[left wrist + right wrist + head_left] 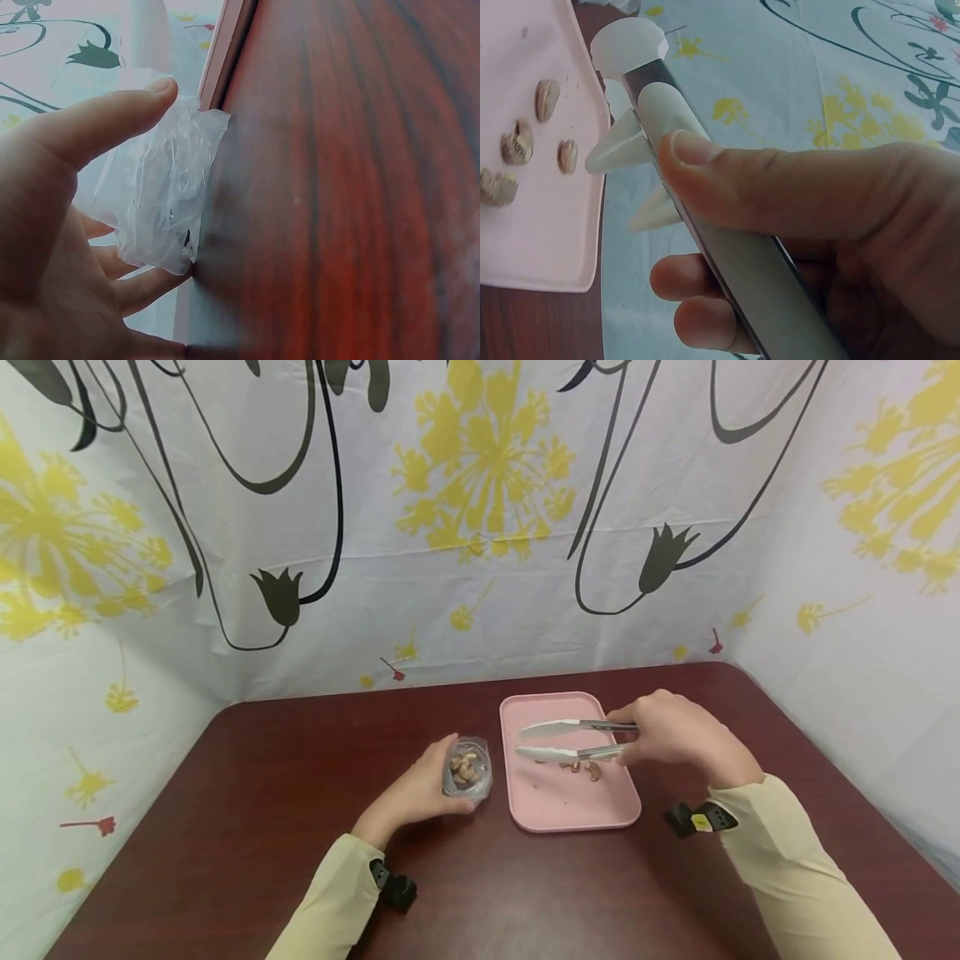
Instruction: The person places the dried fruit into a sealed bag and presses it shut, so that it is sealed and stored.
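Observation:
My left hand (pixel 408 795) holds a clear plastic bag (pixel 483 752), its mouth upward, with brown nut-like pieces (pixel 465 768) inside. In the left wrist view, thumb and fingers curve around the crinkled bag (pixel 169 187), low beside the table. My right hand (pixel 686 735) grips metal tongs (pixel 585 752) with white tips, thumb on one arm and fingers on the other. Spread apart, the tips hang over the pink tray (pixel 562 810), with nothing between them. Several brown pieces (pixel 593 770) lie on the tray below; the right wrist view shows wrinkled pieces (pixel 547 100) close up.
A dark red wooden table (pixel 315 777) carries the tray, which lies just right of the bag. White cloth (pixel 480 635) with yellow and dark flower prints hangs behind and at both sides of the table. Small crumbs dot the tray.

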`<action>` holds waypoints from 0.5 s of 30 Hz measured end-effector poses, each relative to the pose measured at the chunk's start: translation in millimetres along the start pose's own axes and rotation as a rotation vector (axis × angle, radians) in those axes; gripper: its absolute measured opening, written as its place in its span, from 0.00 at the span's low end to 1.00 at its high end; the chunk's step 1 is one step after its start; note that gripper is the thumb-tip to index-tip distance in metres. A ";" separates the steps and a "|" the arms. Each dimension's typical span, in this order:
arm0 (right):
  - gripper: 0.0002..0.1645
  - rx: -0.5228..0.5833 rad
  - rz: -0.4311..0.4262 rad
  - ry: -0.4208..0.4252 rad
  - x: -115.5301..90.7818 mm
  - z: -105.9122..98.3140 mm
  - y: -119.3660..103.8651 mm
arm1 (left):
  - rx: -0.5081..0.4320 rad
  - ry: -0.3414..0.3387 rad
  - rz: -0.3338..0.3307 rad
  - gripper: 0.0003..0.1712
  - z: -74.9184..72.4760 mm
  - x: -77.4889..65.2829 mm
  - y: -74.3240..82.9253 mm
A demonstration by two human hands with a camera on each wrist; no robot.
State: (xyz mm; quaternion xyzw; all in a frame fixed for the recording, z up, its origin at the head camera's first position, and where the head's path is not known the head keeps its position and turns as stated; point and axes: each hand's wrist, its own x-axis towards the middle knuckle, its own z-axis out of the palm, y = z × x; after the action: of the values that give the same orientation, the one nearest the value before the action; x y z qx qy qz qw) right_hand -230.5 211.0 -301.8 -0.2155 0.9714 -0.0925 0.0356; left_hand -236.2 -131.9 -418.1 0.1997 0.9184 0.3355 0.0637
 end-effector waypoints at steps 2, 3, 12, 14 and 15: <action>0.23 0.001 -0.002 0.000 -1.6 0.0 3.1 | -0.004 0.001 -0.001 0.62 -0.7 -0.3 1.1; 0.22 0.001 0.000 -0.003 -2.4 -0.1 4.6 | -0.002 0.001 -0.001 0.62 -0.9 -0.4 1.3; 0.20 -0.003 0.039 -0.042 -7.7 -0.3 13.7 | 0.018 -0.003 -0.002 0.62 -0.4 1.8 -0.8; 0.19 -0.006 0.042 -0.052 -7.8 0.4 14.9 | 0.014 -0.002 -0.002 0.62 -0.6 1.3 -0.5; 0.19 -0.007 0.039 -0.055 -7.7 0.8 15.3 | 0.012 0.000 -0.001 0.62 -0.7 0.9 -0.1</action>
State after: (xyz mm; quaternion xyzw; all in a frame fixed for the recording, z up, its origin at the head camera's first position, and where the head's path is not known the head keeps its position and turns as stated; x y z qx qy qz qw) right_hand -229.8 227.8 -305.3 -0.1989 0.9745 -0.0824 0.0633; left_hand -237.1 -132.0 -417.6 0.1996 0.9204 0.3302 0.0627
